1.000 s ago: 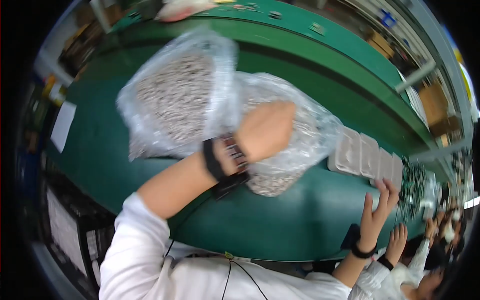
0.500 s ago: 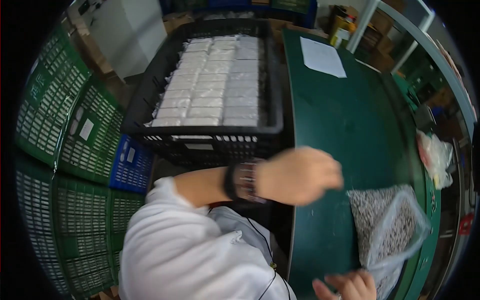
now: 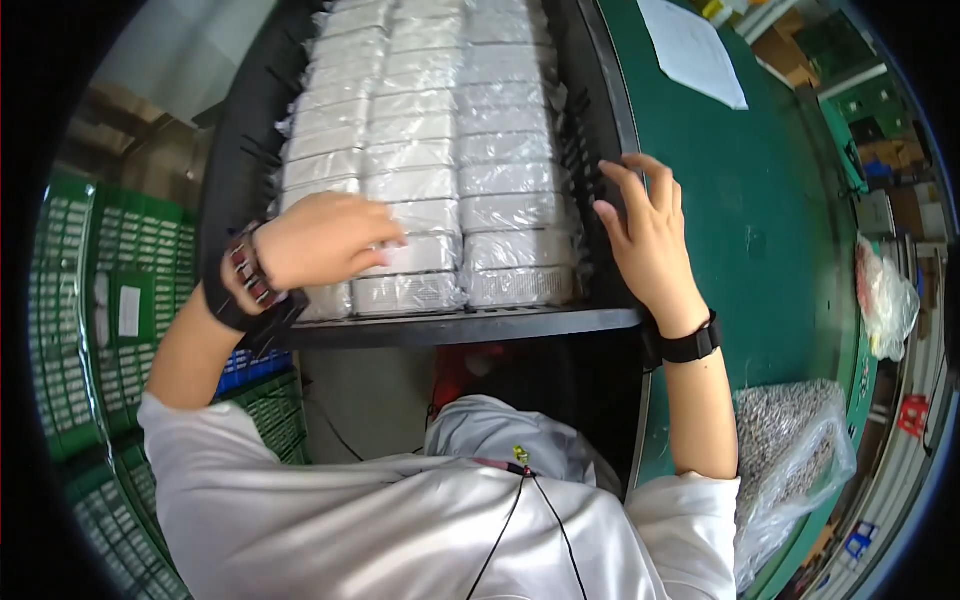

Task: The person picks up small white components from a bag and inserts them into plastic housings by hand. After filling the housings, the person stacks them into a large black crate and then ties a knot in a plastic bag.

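Observation:
A black plastic crate (image 3: 480,328) is filled with rows of white boxes in clear plastic wrap (image 3: 410,185). My left hand (image 3: 332,240) hovers over the near left part of these boxes, its thumb and fingers slightly apart and nothing visible between them. At the crate's right side, my right hand (image 3: 648,240) has its fingers spread, with the tips by the rim. It holds nothing; whether it touches the rim I cannot tell.
A green-topped workbench (image 3: 740,240) runs along the right of the crate. On it lie a white paper sheet (image 3: 695,50) and an open clear bag of small speckled pieces (image 3: 785,440). Green slatted crates (image 3: 150,240) are stacked at the left.
My left hand has swung from over the bench to above the wrapped boxes. My right hand has gone from beside the bag to the crate's right rim. The view has shifted closer to the crate.

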`<move>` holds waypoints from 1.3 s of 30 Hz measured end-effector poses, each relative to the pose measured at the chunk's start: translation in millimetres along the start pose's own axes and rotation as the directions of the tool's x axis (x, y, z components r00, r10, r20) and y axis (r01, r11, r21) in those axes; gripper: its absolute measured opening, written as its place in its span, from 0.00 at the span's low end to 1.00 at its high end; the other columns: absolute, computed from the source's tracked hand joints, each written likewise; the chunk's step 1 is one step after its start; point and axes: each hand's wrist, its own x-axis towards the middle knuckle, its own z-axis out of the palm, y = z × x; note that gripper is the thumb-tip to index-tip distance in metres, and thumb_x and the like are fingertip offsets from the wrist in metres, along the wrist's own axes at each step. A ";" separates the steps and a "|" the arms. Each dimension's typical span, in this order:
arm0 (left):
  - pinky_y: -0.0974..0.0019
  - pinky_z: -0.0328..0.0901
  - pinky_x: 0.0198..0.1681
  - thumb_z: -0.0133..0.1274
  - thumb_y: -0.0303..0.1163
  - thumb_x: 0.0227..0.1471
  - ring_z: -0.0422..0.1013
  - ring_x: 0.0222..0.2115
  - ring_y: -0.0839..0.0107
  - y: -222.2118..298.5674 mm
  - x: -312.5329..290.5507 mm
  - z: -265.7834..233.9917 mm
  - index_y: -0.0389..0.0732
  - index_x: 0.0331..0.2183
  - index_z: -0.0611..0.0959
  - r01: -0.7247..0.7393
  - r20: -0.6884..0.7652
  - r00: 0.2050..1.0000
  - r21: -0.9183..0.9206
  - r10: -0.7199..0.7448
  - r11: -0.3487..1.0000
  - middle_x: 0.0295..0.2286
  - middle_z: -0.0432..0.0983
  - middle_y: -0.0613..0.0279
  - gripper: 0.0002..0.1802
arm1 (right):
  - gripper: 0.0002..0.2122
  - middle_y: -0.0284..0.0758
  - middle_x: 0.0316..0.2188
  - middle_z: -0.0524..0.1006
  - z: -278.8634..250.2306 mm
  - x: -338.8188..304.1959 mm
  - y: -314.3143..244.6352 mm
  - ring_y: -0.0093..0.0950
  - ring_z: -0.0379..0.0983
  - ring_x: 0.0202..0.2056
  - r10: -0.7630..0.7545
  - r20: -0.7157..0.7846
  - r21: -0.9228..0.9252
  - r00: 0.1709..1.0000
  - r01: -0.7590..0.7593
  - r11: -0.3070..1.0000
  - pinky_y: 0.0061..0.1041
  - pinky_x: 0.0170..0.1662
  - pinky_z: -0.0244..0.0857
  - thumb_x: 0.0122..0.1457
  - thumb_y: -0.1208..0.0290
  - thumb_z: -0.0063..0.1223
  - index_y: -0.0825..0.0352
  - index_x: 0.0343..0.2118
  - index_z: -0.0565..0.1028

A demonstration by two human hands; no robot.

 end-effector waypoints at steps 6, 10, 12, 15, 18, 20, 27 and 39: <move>0.59 0.63 0.38 0.58 0.36 0.40 0.68 0.38 0.60 21.0 107.7 41.4 0.45 0.36 0.79 -0.387 -0.068 0.919 0.045 0.389 0.921 0.36 0.71 0.58 0.17 | 0.13 0.40 0.48 0.60 10.1 -1.8 3.6 0.37 0.61 0.48 0.137 0.030 0.322 0.990 -0.140 0.937 0.29 0.51 0.57 0.55 0.80 0.47 0.65 0.44 0.69; 0.62 0.62 0.39 0.59 0.37 0.37 0.66 0.36 0.63 46.5 133.7 63.9 0.47 0.37 0.79 -0.511 -0.203 0.840 0.019 0.503 0.860 0.35 0.69 0.60 0.20 | 0.13 0.39 0.48 0.60 10.2 -7.2 4.8 0.35 0.62 0.47 0.144 -0.007 0.401 0.990 -0.129 0.907 0.28 0.49 0.58 0.54 0.82 0.46 0.65 0.43 0.70; 0.64 0.61 0.39 0.59 0.36 0.37 0.65 0.35 0.64 56.4 147.0 79.2 0.47 0.37 0.79 -0.506 -0.303 0.804 0.103 0.511 0.857 0.35 0.68 0.61 0.19 | 0.12 0.39 0.48 0.60 9.4 -9.4 4.4 0.34 0.62 0.46 0.169 0.012 0.493 0.986 -0.153 0.857 0.27 0.49 0.58 0.54 0.83 0.45 0.65 0.41 0.71; 0.64 0.60 0.40 0.59 0.35 0.37 0.64 0.35 0.64 65.1 163.3 100.4 0.47 0.36 0.79 -0.474 -0.384 0.794 0.094 0.471 0.875 0.34 0.68 0.61 0.18 | 0.11 0.39 0.49 0.60 13.2 -8.6 6.3 0.33 0.62 0.45 0.161 0.020 0.535 0.987 -0.147 0.832 0.27 0.48 0.58 0.53 0.84 0.44 0.65 0.39 0.72; 0.63 0.60 0.41 0.59 0.35 0.38 0.64 0.36 0.62 72.4 171.0 101.9 0.46 0.34 0.79 -0.450 -0.449 0.799 -0.009 0.399 0.893 0.34 0.68 0.60 0.16 | 0.11 0.38 0.49 0.60 13.5 -9.1 9.8 0.32 0.62 0.44 0.138 0.011 0.510 0.990 -0.124 0.851 0.26 0.47 0.58 0.53 0.84 0.43 0.66 0.37 0.73; 0.61 0.59 0.42 0.59 0.36 0.39 0.64 0.36 0.61 61.7 166.6 93.9 0.45 0.33 0.78 -0.480 -0.413 0.854 -0.394 0.315 0.784 0.34 0.68 0.59 0.15 | 0.11 0.38 0.49 0.60 13.5 -8.5 9.9 0.33 0.62 0.44 0.132 0.007 0.545 0.991 -0.114 0.830 0.26 0.47 0.59 0.53 0.84 0.42 0.66 0.37 0.73; 0.60 0.59 0.44 0.57 0.35 0.43 0.64 0.37 0.59 52.7 158.3 60.1 0.42 0.30 0.76 -0.235 -0.172 0.970 -0.851 0.173 0.470 0.32 0.69 0.58 0.11 | 0.10 0.39 0.49 0.60 14.6 -8.2 12.2 0.32 0.63 0.44 0.158 0.020 0.578 0.987 -0.141 0.804 0.25 0.46 0.59 0.53 0.85 0.42 0.66 0.35 0.74; 0.66 0.63 0.39 0.55 0.28 0.46 0.71 0.32 0.67 53.9 152.0 64.4 0.39 0.27 0.75 -0.274 -0.130 0.950 -0.782 0.284 0.559 0.27 0.74 0.58 0.05 | 0.09 0.39 0.47 0.62 14.8 -9.0 11.6 0.34 0.65 0.40 0.157 -0.025 0.574 0.987 -0.114 0.811 0.26 0.42 0.61 0.53 0.84 0.43 0.66 0.33 0.74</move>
